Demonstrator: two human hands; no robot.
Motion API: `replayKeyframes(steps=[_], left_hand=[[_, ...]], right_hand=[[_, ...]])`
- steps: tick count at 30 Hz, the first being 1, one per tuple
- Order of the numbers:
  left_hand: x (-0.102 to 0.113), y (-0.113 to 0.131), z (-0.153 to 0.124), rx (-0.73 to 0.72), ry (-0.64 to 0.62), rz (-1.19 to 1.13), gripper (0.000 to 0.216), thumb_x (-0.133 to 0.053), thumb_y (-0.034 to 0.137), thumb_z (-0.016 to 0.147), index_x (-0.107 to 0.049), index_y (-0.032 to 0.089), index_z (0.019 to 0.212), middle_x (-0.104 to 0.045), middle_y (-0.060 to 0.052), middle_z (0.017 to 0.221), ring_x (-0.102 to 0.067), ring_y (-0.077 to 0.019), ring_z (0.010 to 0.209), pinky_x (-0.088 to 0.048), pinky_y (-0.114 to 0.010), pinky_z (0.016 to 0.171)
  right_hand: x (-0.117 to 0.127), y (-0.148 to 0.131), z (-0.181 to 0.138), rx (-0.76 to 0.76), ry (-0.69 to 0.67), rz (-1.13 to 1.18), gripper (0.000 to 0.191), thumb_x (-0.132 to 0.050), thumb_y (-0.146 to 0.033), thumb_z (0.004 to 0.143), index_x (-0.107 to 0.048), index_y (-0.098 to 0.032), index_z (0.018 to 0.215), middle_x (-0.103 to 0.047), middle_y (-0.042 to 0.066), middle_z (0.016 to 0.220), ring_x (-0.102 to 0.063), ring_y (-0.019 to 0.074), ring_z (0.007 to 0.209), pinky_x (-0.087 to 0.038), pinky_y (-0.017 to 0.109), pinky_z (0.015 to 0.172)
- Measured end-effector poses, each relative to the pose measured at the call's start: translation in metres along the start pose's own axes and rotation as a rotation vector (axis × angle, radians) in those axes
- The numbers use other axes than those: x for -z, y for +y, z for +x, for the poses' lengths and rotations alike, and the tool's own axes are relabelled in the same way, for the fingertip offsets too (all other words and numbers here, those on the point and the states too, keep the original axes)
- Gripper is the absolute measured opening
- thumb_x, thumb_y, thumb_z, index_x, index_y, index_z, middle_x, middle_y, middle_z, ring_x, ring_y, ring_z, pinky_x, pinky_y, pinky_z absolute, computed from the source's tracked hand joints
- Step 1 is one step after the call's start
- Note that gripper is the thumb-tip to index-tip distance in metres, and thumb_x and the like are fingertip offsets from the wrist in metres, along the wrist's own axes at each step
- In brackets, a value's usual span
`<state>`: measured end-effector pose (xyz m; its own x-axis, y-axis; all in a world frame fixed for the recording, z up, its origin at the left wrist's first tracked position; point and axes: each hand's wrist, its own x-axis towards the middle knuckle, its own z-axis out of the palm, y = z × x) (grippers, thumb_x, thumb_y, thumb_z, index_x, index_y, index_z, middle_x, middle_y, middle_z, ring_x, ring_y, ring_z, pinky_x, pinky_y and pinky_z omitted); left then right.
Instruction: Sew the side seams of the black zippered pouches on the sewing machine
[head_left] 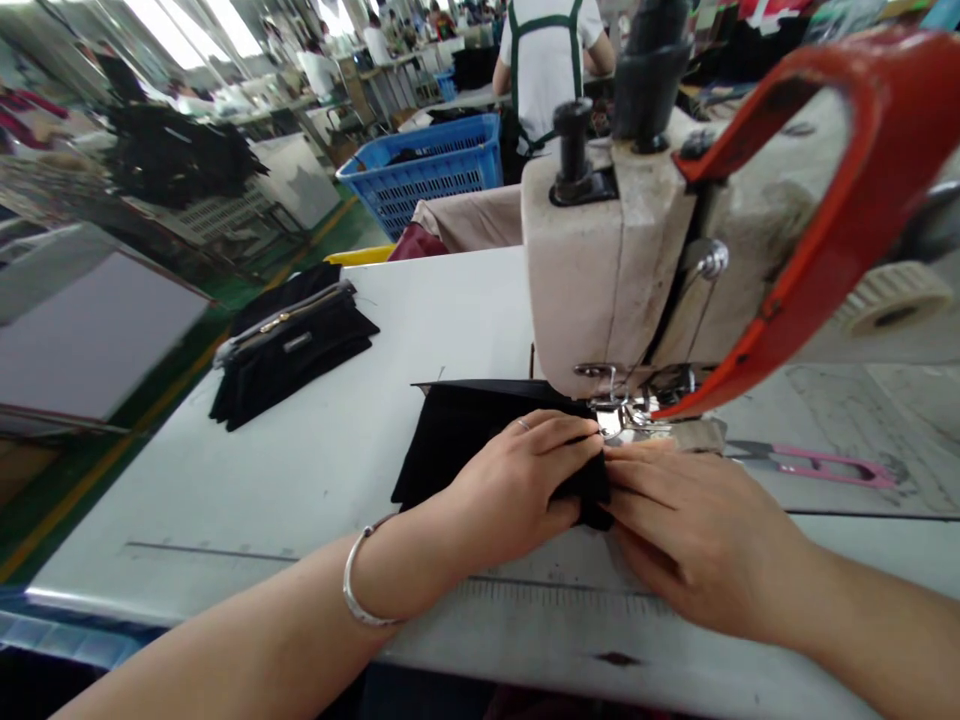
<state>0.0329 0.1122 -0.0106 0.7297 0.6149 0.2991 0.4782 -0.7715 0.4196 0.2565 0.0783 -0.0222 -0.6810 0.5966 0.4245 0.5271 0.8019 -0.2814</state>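
A folded black fabric piece (457,430) lies on the white sewing table, its right end under the presser foot (616,420) of a sewing machine (577,270). My left hand (517,480) rests over it, fingers pressed together near the foot and thumb lower down, with cloth gathered between. At the cloth's right edge, close beside the foot, my right hand (690,530) has its fingers pressed together on the fabric; its thumb is mostly hidden. A pink-handled pair of thread snips (840,467) lies right of the foot, beyond my right hand.
A stack of black zippered pouches (296,345) sits at the table's left. The machine's red guard (817,240) arches on the right. Behind the table are a blue crate (435,165), draped cloth (480,220) and a person (546,70) in white. A printed ruler (555,592) marks the front.
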Motion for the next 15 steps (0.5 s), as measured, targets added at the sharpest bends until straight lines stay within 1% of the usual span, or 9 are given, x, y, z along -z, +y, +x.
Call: replayKeyframes(steps=[2, 4, 6, 10, 15], left_hand=[[-0.003, -0.001, -0.001, -0.021, -0.045, 0.074, 0.048, -0.064, 0.012, 0.081, -0.061, 0.011, 0.129, -0.063, -0.015, 0.133, -0.056, -0.0304, 0.130, -0.048, -0.049, 0.114], [-0.003, -0.001, -0.002, -0.037, -0.085, 0.113, 0.052, -0.066, 0.013, 0.080, -0.060, 0.010, 0.131, -0.060, -0.017, 0.137, -0.052, -0.0321, 0.135, -0.047, -0.050, 0.115], [-0.001, -0.002, -0.003, -0.049, -0.104, 0.129, 0.052, -0.066, 0.013, 0.081, -0.059, 0.009, 0.132, -0.057, -0.019, 0.139, -0.050, -0.0326, 0.137, -0.047, -0.050, 0.115], [-0.001, -0.004, -0.002, -0.056, -0.087, 0.108, 0.048, -0.065, 0.011, 0.081, -0.062, 0.009, 0.129, -0.060, -0.017, 0.135, -0.054, -0.0303, 0.132, -0.048, -0.048, 0.115], [-0.001, -0.008, 0.002, -0.025, -0.070, 0.094, 0.049, -0.066, 0.013, 0.080, -0.063, 0.014, 0.129, -0.061, -0.013, 0.136, -0.056, -0.0290, 0.130, -0.049, -0.049, 0.113]], right_hand=[[0.005, 0.005, 0.002, -0.070, 0.024, -0.059, 0.021, -0.047, -0.017, 0.091, -0.068, -0.016, 0.095, -0.071, 0.011, 0.095, -0.065, 0.0265, 0.087, -0.051, 0.043, 0.076], [0.007, 0.014, 0.004, -0.142, 0.073, -0.210, 0.022, -0.047, -0.018, 0.092, -0.068, -0.015, 0.099, -0.071, 0.013, 0.095, -0.063, 0.0278, 0.084, -0.048, 0.043, 0.074], [0.006, 0.023, 0.007, -0.167, 0.078, -0.331, 0.025, -0.046, -0.021, 0.095, -0.067, -0.013, 0.107, -0.071, 0.014, 0.094, -0.061, 0.0279, 0.081, -0.046, 0.041, 0.072], [0.002, 0.031, 0.011, -0.130, 0.031, -0.377, 0.030, -0.044, -0.023, 0.097, -0.065, -0.011, 0.114, -0.070, 0.013, 0.087, -0.059, 0.0254, 0.072, -0.043, 0.038, 0.068], [0.001, 0.029, 0.013, -0.169, 0.013, -0.383, 0.028, -0.048, -0.022, 0.094, -0.066, -0.011, 0.112, -0.070, 0.011, 0.083, -0.061, 0.0270, 0.074, -0.043, 0.038, 0.069]])
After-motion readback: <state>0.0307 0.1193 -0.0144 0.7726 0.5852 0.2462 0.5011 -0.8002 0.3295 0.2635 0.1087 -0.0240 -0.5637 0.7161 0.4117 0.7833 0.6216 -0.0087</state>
